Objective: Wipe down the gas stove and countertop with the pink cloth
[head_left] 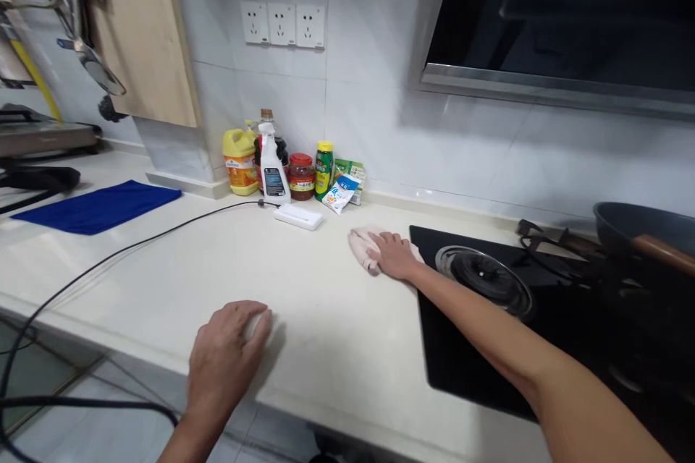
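A pale pink cloth lies bunched on the white countertop, close to the left edge of the black gas stove. My right hand presses down on it with the fingers over the fabric; part of the cloth is hidden beneath the palm. My left hand hovers by the counter's front edge with nothing visible in it. Its fingers are loosely curved, with a gap between thumb and forefinger.
Against the wall stand a yellow jug, a white spray bottle, a red-lidded jar and a green bottle. A white power bank trails a black cable. A blue cloth lies left; a pan sits right.
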Available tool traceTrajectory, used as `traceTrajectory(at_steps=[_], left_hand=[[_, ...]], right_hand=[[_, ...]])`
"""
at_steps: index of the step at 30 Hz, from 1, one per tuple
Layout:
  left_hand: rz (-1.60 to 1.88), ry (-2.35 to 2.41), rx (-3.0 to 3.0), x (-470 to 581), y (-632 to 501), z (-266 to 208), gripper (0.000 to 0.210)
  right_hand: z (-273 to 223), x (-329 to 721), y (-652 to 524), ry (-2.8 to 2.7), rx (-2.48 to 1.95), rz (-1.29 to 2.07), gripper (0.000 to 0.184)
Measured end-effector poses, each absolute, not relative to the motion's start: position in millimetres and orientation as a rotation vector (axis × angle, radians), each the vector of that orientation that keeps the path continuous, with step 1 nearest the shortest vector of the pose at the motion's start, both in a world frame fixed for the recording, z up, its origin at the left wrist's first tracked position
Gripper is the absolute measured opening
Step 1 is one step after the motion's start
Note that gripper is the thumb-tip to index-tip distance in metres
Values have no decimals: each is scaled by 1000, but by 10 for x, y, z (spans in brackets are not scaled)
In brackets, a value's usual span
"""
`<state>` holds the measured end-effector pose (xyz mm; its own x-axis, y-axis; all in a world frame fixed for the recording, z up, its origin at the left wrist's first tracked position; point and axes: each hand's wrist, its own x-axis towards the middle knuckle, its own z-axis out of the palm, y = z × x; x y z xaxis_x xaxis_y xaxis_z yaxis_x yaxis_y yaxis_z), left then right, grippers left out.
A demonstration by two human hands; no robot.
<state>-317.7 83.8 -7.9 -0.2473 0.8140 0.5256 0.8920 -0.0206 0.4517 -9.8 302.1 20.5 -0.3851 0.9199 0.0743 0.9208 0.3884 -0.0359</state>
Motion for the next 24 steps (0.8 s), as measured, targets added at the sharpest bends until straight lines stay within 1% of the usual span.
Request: traceTrajectory(at_steps=[4,9,11,13,16,18,20,24], left_hand=[[-948,-2103,-1911,-3109,788,-39,40],[-891,-2036,-1919,-3086,757,-43,38],[-882,-2017,-1933,-3091,759,-53,39],[-876,-2009,-1950,-3096,766,-57,40],[-878,-2020,-1958,-3102,780,-55,42],[-884,-2032,-1964,-3106,788,-53,44],[-895,-2030,-1980,-3110,794,-57,46],[-893,-2001,-1966,-3124,804,-83,45]], right_hand=[[190,-178,2038,-2689,-1441,91,62],[238,-129,893,-2777,-1073,357,60],[266,8,561,-2754,-1010,450,58],[276,215,342,-2723,-988,544,61],[242,577,243,-2659,-1028,620,61],[203,783,302,-2564,-1073,543,57],[169,921,414,-2442,-1139,385,54],[120,989,660,-2373,-1337,122,54]])
